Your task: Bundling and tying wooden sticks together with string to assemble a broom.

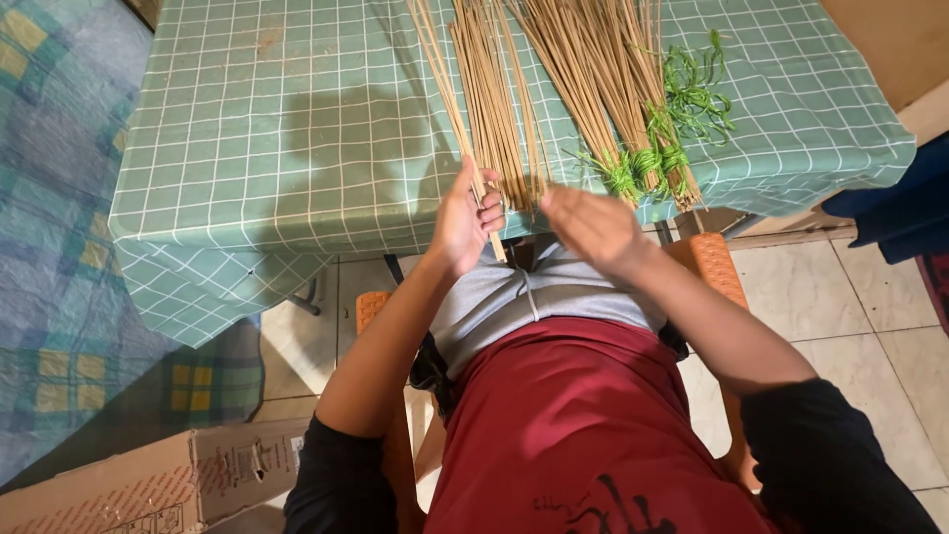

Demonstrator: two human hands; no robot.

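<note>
Tiled floor shows under a table [247, 148] spread with a green checked cloth. On it lie loose thin sticks [499, 109] and, to their right, bundles [633, 109] tied with green string [652, 163] near the table's edge. The left hand [463, 220] is closed around a few sticks [450, 94] that reach up over the cloth. The right hand [591, 225] hovers open and empty, just beside the loose sticks' ends. A cardboard box [148, 489] lies on the floor at lower left.
</note>
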